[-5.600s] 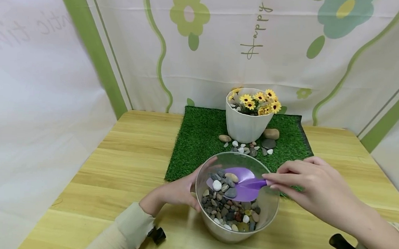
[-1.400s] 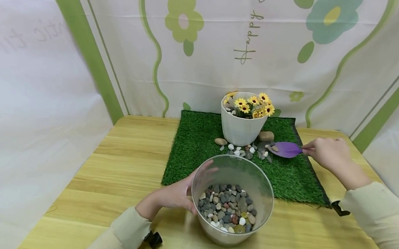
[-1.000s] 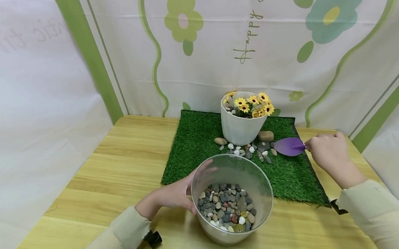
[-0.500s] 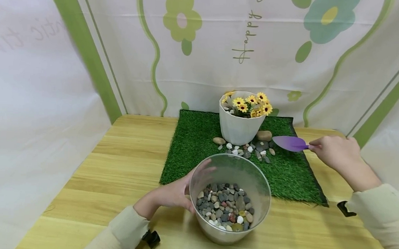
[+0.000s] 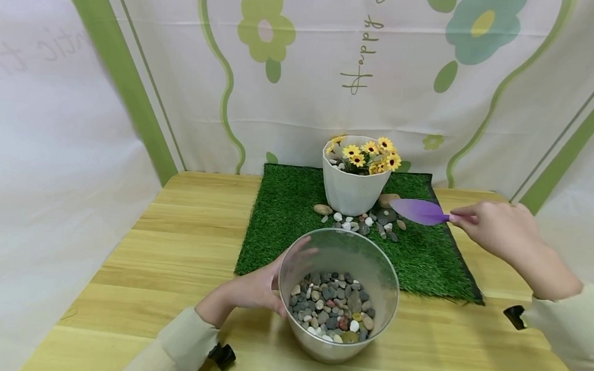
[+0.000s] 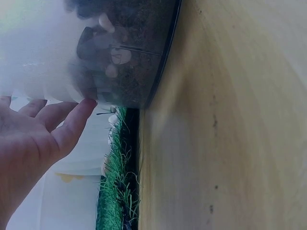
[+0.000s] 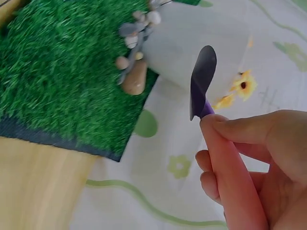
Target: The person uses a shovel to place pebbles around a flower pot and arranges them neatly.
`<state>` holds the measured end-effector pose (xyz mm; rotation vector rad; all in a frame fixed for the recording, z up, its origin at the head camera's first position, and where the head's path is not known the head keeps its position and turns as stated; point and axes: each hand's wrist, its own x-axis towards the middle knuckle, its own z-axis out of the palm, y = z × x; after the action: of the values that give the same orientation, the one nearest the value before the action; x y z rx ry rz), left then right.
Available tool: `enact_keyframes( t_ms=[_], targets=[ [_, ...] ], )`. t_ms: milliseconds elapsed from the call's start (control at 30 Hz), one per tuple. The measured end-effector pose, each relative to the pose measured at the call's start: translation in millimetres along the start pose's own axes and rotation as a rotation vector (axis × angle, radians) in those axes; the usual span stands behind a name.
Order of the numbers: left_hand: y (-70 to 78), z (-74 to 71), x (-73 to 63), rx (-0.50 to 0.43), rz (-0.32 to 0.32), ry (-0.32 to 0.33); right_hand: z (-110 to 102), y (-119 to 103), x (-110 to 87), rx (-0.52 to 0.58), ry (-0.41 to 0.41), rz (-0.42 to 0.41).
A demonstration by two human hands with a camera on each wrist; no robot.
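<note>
A clear bucket (image 5: 327,353) with mixed pebbles (image 5: 329,306) at its bottom stands on the table's near part. My left hand (image 5: 258,286) rests against its left side, fingers spread on the wall; fingertips touch the plastic in the left wrist view. My right hand (image 5: 504,228) grips a purple trowel (image 5: 422,211) by its pinkish handle (image 7: 232,177), thumb along the top. The trowel's blade, bare of stones and tilted, overlaps a large brown stone (image 5: 387,200) in the head view. Loose stones (image 5: 362,226) lie before a white flowerpot (image 5: 354,191) holding yellow flowers (image 5: 370,149).
Green artificial turf (image 5: 286,207) lies under the pot and the loose stones, reaching behind the bucket. The wooden table (image 5: 170,241) extends to both sides. A printed white cloth (image 5: 302,75) hangs right behind the table's far edge.
Earlier the trowel held stones over the bucket, then tipped stones onto the turf right of the pot. The blade has since lifted and swung left, bare. My left hand stays at the bucket.
</note>
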<state>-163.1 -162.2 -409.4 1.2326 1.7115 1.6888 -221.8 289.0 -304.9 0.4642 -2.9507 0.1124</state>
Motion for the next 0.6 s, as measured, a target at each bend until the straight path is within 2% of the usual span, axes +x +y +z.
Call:
enact_keyframes(
  t_ms=[233, 600],
  targets=[
    [0.3, 0.2, -0.8, -0.002, -0.008, 0.005, -12.5, -22.1, -7.6, -0.005, 0.118, -0.068],
    [0.0, -0.4, -0.3, 0.004, -0.014, 0.007, -37.9, -64.8, -20.6, 0.004, 0.311, -0.257]
  ],
)
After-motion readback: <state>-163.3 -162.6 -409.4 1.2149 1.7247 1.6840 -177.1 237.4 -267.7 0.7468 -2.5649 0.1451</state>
